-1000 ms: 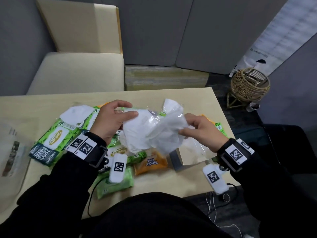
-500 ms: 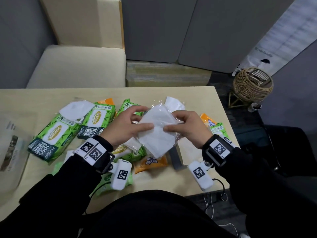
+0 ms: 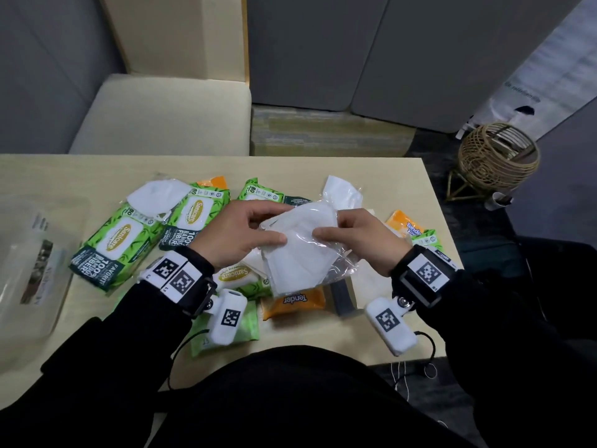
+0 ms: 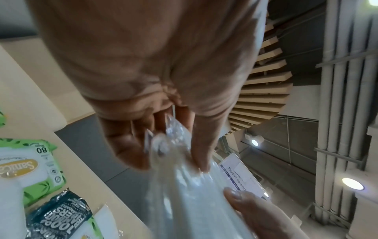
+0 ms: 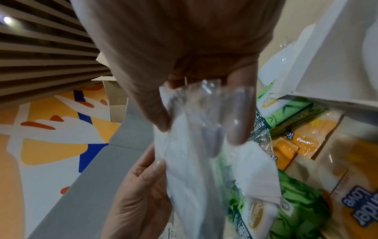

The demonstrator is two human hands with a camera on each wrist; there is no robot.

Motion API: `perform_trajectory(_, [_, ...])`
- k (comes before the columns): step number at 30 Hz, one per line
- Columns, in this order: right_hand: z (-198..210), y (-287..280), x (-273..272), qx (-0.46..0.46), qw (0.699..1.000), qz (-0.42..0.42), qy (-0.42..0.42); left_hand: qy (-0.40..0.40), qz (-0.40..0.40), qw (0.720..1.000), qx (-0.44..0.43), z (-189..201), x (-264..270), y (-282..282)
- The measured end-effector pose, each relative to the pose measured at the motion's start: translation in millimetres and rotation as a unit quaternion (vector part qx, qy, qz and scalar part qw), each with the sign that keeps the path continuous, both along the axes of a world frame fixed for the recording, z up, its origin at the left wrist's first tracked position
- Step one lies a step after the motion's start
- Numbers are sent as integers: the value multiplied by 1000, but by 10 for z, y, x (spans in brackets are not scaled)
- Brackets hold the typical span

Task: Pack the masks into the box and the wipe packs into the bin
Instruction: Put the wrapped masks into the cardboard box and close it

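Observation:
Both hands hold one white mask in a clear plastic wrapper (image 3: 298, 253) above the middle of the table. My left hand (image 3: 248, 234) pinches its left side, thumb on top, and the wrapper (image 4: 184, 186) runs out from between its fingers. My right hand (image 3: 352, 236) pinches the right side, with the wrapper (image 5: 196, 145) between thumb and fingers. Another wrapped mask (image 3: 160, 197) lies on green Sanicare wipe packs (image 3: 118, 245) at the left. A third mask (image 3: 342, 192) lies behind my hands. Orange Tender Love packs (image 3: 292, 300) lie below the held mask. A white box (image 3: 368, 282) sits partly hidden under my right hand.
A clear plastic bin (image 3: 30, 263) stands at the table's left edge. A cream chair (image 3: 161, 114) is behind the table (image 3: 323, 334). A wicker basket (image 3: 497, 156) stands on the floor at the right. Wrist-camera cables hang off the near edge.
The crumpled, spread wrapper has been flattened round the mask. Both hands moved closer together and now pinch the neat packet from both sides.

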State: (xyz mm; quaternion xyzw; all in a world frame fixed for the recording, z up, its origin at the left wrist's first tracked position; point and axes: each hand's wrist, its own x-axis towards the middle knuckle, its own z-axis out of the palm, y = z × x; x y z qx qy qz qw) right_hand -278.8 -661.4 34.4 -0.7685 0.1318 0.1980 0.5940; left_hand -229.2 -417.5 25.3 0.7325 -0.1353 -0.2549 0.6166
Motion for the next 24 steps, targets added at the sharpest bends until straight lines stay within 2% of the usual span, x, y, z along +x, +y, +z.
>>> perform_trajectory(4, [65,-150,10,-12,992,-121,-20,-16,158,986,47,-152,191,153])
perform_trajectory(6, [115,-289,-11,-22,985,-166,-37,-55,195,967,154,-365,292,250])
perform_trajectory(9, [156,-432,-64,-10,974,-219,-49,-61,121,930,341,-771,316,303])
perform_trajectory(14, [65,-429,-187,10,965,-254,-57,-29,54,881,469,-1283,210,161])
perform_trajectory(17, [44,-375,-237,24,967,-247,-60,-46,57,868,492,-1381,180,101])
perform_trajectory(20, [43,-366,-255,21,971,-235,-48,-114,92,861,487,-1357,205,107])
perform_trajectory(22, [13,-391,-253,15,974,-219,-46,-133,96,880,446,-1313,245,163])
perform_trajectory(24, [15,-392,-240,10,980,-197,-37,-75,123,922,359,-1207,318,271])
